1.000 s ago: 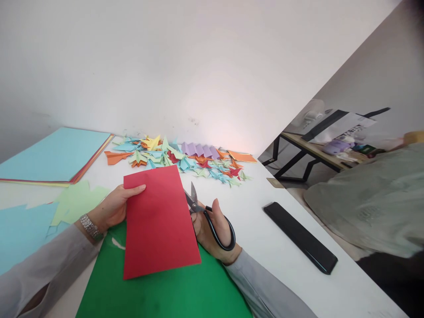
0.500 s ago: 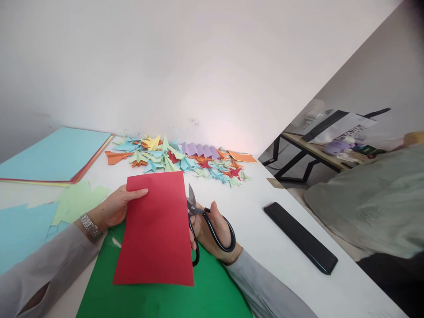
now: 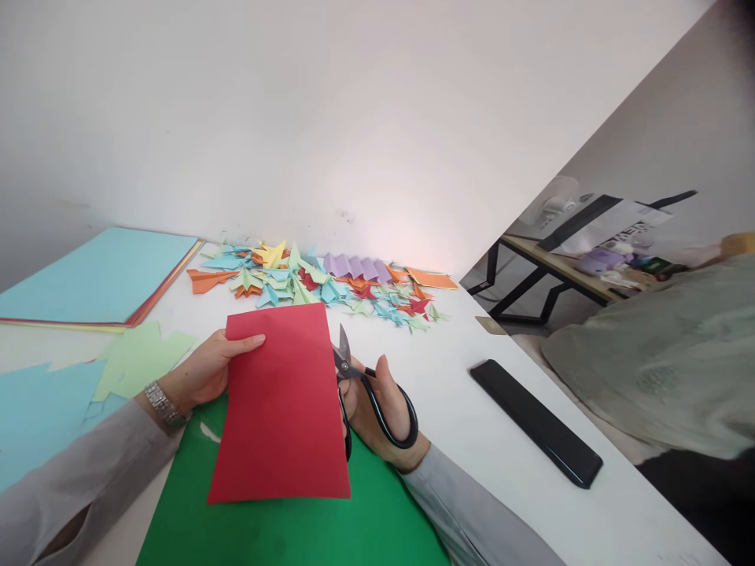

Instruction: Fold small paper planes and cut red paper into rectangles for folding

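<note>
My left hand [image 3: 206, 365] pinches a red sheet of paper [image 3: 280, 409] at its upper left edge, thumb on the front and fingers behind. The sheet is raised over a green sheet [image 3: 283, 531] on the table. Black-handled scissors [image 3: 389, 424] are in my right hand [image 3: 377, 409], with my thumb through one handle loop and fingers in the other. Their blades stand apart at the right edge of the red paper, and the lower blade is partly hidden behind it. Some fingers of my right hand are also hidden by the paper.
A pile of folded paper shapes [image 3: 295, 279] lies along the wall. Stacked coloured paper [image 3: 118, 267] is at the back left, with green scraps [image 3: 138, 362] and blue paper [image 3: 44, 417] before it. A black case [image 3: 536, 424] lies right; a person's sleeve [image 3: 661, 362] is beyond.
The lower end of the red paper has swung slightly right and up. The scissors blades have shifted a little relative to its edge. Both hands keep their hold.
</note>
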The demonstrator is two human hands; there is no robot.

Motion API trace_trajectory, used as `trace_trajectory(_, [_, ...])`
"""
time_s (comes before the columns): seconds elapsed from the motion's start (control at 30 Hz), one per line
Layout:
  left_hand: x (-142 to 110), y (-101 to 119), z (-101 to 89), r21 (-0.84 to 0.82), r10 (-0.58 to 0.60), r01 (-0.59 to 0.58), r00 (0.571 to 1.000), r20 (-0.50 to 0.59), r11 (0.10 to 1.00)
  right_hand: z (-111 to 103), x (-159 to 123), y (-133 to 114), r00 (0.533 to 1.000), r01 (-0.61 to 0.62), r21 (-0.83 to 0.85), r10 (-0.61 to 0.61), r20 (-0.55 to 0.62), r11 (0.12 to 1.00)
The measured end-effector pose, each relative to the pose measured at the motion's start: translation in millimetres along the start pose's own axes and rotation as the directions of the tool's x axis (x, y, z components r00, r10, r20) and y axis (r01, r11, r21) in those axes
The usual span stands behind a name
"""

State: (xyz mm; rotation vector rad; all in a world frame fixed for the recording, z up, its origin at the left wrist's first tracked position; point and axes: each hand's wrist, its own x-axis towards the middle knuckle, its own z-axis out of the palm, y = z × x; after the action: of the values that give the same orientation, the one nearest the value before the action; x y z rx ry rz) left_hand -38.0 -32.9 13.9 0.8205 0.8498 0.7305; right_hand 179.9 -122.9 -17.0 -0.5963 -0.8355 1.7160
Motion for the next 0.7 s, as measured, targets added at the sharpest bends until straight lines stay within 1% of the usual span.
trace_trajectory(0.1, [0.0,0.0,2.0,-0.016,-0.003,0.002,1.0,-0.026,1.0,-0.8,-0.2,0.1,1.0,-0.002,0.005,0.002,-0.02,1.0])
trace_trajectory(0.27, [-0.5,0.3,2.7,-0.014,0.006,-0.006,0.999,-0.042,1.0,-2.1,-0.7,-1.5,0.999,0.005,-0.019,-0.004,0.037,1.0])
trace_trajectory(0.4, [-0.6,-0.2,-0.2,0.007,0.007,-0.007,1.0,0.007,1.0,-0.6,-0.5,-3.0,0.997,-0.015,-0.046,0.019,0.081,0.999])
trace_trajectory(0.5, [-0.9,-0.4,-1.3,0.032,0.005,-0.007,0.999,0.05,0.999,1.3,-0.1,-3.1,0.997,-0.015,-0.078,0.021,0.074,0.997])
trace_trajectory(0.6, [-2.0,-0.4,-0.8,0.04,0.004,-0.006,0.998,0.059,0.999,3.0,0.5,-3.1,0.997,-0.022,-0.089,0.028,0.071,0.996])
trace_trajectory(0.7, [-2.9,-0.4,0.1,0.039,0.002,-0.004,0.998,0.056,0.999,3.5,0.9,-2.7,0.997,-0.02,-0.059,0.024,0.067,0.998])
